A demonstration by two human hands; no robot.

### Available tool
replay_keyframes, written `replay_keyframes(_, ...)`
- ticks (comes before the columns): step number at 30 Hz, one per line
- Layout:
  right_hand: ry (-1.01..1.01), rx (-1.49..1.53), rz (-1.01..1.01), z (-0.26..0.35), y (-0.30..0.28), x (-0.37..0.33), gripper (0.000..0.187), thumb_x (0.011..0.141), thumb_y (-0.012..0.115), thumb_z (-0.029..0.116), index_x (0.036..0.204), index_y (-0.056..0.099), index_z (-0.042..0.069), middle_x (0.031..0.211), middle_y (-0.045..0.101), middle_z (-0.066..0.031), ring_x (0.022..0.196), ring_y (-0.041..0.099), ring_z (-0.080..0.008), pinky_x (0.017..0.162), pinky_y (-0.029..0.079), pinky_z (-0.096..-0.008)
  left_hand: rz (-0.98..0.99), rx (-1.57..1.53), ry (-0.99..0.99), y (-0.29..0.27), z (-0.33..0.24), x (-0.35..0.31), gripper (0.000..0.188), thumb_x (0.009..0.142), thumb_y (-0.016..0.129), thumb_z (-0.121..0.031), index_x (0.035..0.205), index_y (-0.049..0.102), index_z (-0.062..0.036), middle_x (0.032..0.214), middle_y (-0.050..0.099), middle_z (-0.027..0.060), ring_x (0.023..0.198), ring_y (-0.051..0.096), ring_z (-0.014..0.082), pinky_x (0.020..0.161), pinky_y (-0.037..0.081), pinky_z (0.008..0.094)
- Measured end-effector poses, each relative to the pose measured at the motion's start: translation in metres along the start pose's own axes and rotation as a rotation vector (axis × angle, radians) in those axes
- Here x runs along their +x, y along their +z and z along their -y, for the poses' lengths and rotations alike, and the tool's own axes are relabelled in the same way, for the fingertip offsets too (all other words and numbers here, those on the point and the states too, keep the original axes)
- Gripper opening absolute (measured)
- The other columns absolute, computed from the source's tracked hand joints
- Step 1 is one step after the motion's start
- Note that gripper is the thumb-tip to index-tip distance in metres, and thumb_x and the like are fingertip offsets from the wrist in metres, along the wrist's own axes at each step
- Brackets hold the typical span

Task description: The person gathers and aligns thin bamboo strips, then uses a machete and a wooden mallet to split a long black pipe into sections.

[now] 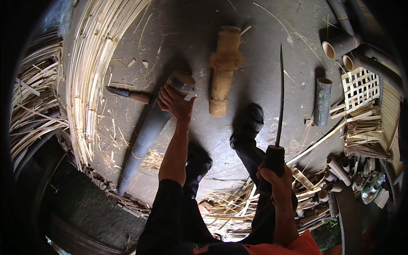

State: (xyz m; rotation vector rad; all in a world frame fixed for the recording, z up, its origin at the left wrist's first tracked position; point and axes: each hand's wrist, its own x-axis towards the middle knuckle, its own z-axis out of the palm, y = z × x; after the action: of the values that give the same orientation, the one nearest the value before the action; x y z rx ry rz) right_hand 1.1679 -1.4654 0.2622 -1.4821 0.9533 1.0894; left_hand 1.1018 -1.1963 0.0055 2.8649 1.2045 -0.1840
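My left hand (pixel 176 103) is wrapped round the upper part of a dark, thick bamboo pole (pixel 146 136), just below its cut end. The pole slants down toward the lower left. My right hand (pixel 276 180) grips the black handle of a long-bladed hand tool (pixel 280 97), its thin blade pointing away from me. I see the blade nearly edge-on, so I cannot tell if it is a saw or a knife. A short brown bamboo piece (pixel 221 74) with a fibrous band round it stands apart between the two. A wooden-handled knife (pixel 129 94) lies left of the pole.
Long split bamboo strips (pixel 91 63) fill the left side. At right are a short green bamboo tube (pixel 323 102), a woven lattice piece (pixel 360 88) and cut bamboo tubes (pixel 338 46). Shavings and offcuts (pixel 229 208) lie round my feet, with more bamboo pieces at lower right.
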Motion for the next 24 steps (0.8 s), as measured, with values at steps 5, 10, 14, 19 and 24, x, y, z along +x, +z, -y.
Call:
replay_keyframes(5,-0.002,-0.019,-0.017,-0.008,-0.003,-0.005,0.028,0.067,0.067,0.01,0.091,0.057,0.0,0.072,0.059,-0.005,0.063,0.056,-0.011,0.06,0.045,-0.0242,-0.001,-0.056,0.119,-0.008,0.027,0.026,0.103,0.04,0.082,-0.035,0.125,0.032,-0.0043,0.12,0.04,0.0183,0.111,0.039,0.0355,0.092,0.032,0.0475)
replay_keyframes(10,-0.012,0.03,-0.024,-0.012,-0.006,-0.005,0.025,0.068,0.066,0.011,0.088,0.057,-0.001,0.071,0.06,-0.0051,0.062,0.056,-0.0108,0.059,0.045,-0.0239,0.702,-0.448,0.326,-0.051,0.049,0.05,0.098,0.04,0.083,-0.031,0.122,0.04,-0.0019,0.117,0.049,0.0184,0.108,0.048,0.0316,0.09,0.039,0.0385)
replay_keyframes(14,0.014,0.035,-0.042,-0.011,-0.009,-0.004,0.024,0.068,0.066,0.011,0.088,0.058,0.0,0.071,0.06,-0.0051,0.062,0.056,-0.0109,0.06,0.045,-0.0235,1.111,-0.414,0.231,-0.03,0.039,0.053,0.086,0.048,0.08,-0.029,0.122,0.043,-0.0044,0.122,0.047,0.0176,0.111,0.047,0.0308,0.093,0.039,0.0358)
replay_keyframes(19,0.034,0.087,-0.028,-0.007,-0.01,-0.001,0.023,0.068,0.067,0.011,0.087,0.058,0.0,0.071,0.06,-0.0049,0.063,0.056,-0.0108,0.06,0.045,-0.0236,0.315,-0.404,0.4,-0.016,0.051,-0.005,0.105,0.05,0.079,-0.044,0.132,0.026,-0.0057,0.132,0.033,0.0186,0.124,0.028,0.0358,0.099,0.021,0.0563)
replay_keyframes(24,0.063,0.038,0.006,-0.005,-0.009,0.001,0.024,0.067,0.068,0.012,0.086,0.057,0.002,0.07,0.058,-0.0022,0.061,0.053,-0.0089,0.058,0.044,-0.0235,0.308,-0.114,0.228,-0.005,0.044,-0.003,0.109,0.043,0.082,-0.036,0.13,0.024,-0.0064,0.124,0.04,0.018,0.118,0.036,0.0348,0.098,0.027,0.0515)
